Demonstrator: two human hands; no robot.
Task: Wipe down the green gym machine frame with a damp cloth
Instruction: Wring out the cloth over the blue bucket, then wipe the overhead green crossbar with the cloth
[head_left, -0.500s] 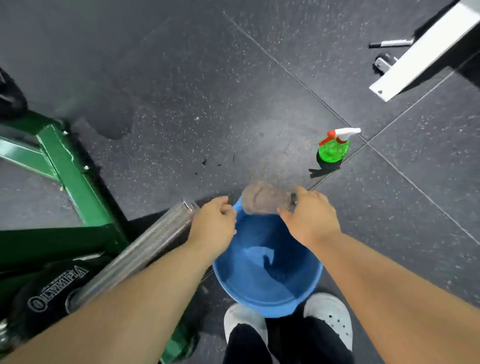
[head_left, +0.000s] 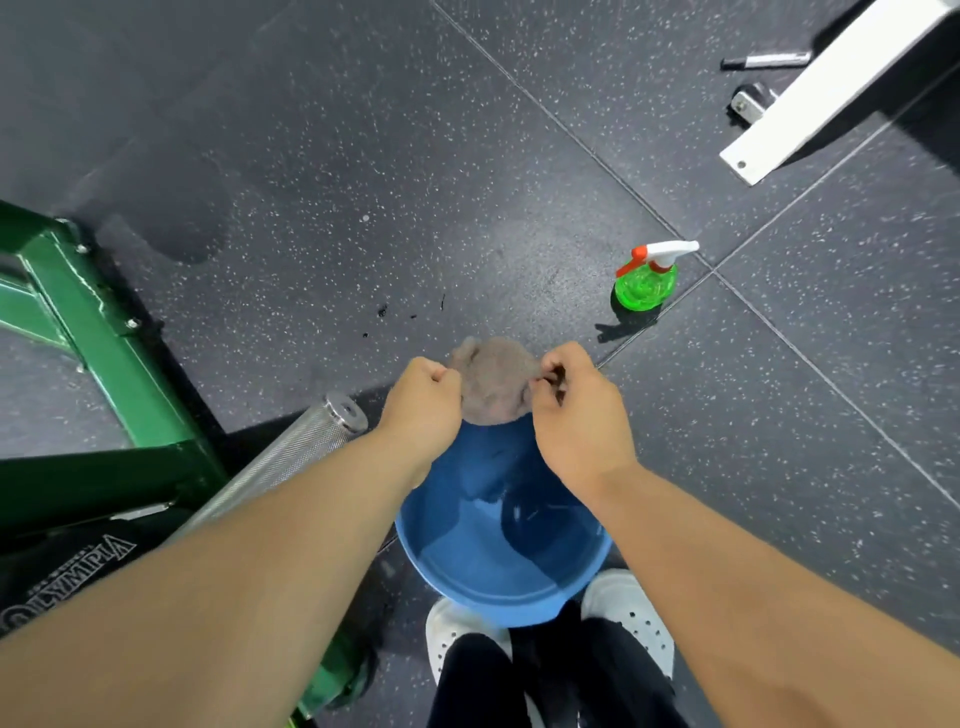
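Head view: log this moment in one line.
left hand: grips cloth | right hand: pinches cloth | cloth: bunched over blue basin | green frame: untouched | spray bottle: upright on floor

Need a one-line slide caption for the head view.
Left hand and right hand grip a grey cloth over the blue basin; green machine frame left, spray bottle right.

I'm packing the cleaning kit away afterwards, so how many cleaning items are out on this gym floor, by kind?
Grey cloth: 1
Blue bucket: 1
Green spray bottle: 1
Total: 3
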